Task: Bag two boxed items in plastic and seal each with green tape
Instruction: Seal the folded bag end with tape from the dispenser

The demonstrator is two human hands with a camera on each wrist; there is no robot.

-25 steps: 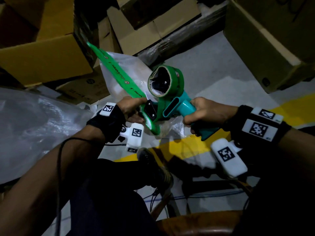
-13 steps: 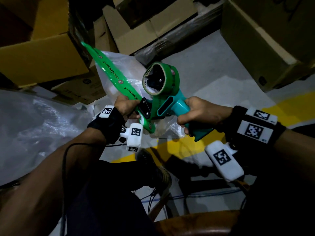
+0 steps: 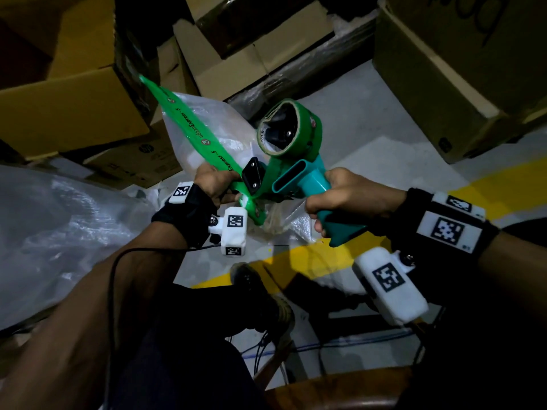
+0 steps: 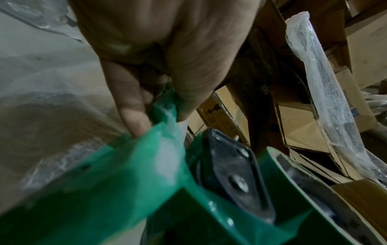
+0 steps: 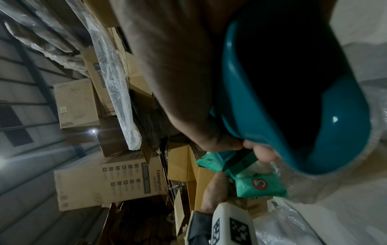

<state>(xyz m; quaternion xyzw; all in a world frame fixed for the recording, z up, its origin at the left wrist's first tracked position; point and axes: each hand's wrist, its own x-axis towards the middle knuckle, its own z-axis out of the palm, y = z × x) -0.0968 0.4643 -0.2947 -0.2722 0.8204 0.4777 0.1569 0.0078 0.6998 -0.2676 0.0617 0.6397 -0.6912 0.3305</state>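
1. Head view: the right hand [image 3: 352,199] wraps round the teal handle of one tape dispenser [image 3: 299,173]; one roll of green tape [image 3: 288,128] sits just beyond its knuckles. The left hand [image 3: 214,184] grips the taped plastic bag [image 3: 204,134]; what the bag holds is hard to make out. The tape strip [image 3: 189,122] reads "udaanExpress".
2. Left wrist view: a fingertip [image 4: 136,122] and the thumb pinch crumpled green tape [image 4: 125,165] over plastic; the dispenser's black plate [image 4: 234,179] lies just beside, blurred.
3. Right wrist view: fingers curl round the teal handle [image 5: 314,149], its top cut off. Beyond them, one carton [image 5: 111,180] reads "Crompton".
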